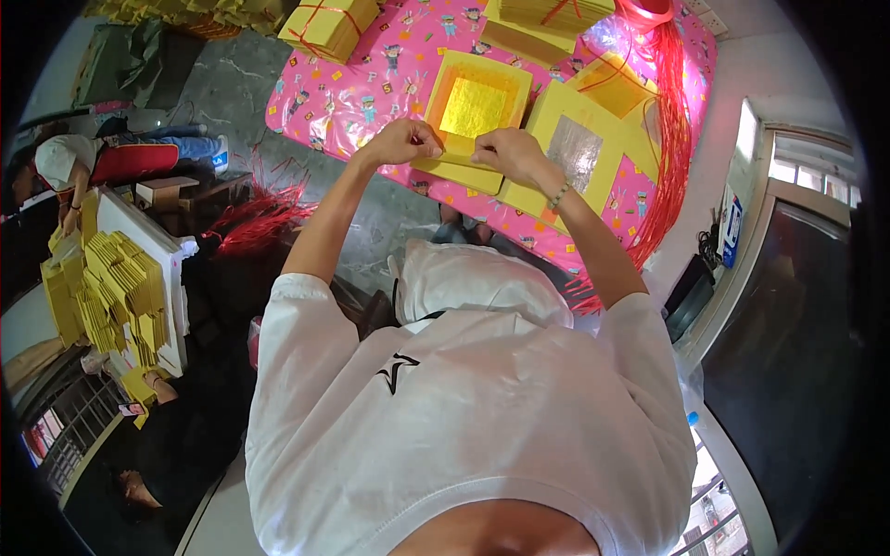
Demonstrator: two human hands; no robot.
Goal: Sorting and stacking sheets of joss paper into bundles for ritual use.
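On a pink patterned tablecloth lies a stack of yellow paper whose top sheet (475, 107) carries a shiny gold foil square with an orange border. At the sheet's near left corner is my left hand (410, 142), its thumb and fingers pinched together on the edge. My right hand (512, 153) pinches the near right part of the same edge, a bracelet on its wrist. More yellow paper (473, 176) of the stack shows below the hands. Just right of it, partly under my right forearm, lies a second yellow stack with a silver foil square (575, 153).
Yellow bundles (329, 28) tied with red string stand at the table's far side, near another yellow stack (533, 42). Long red strands (669, 139) hang over the right edge. Leftward, two people sit by a white table (171, 278) heaped with folded yellow paper (116, 287).
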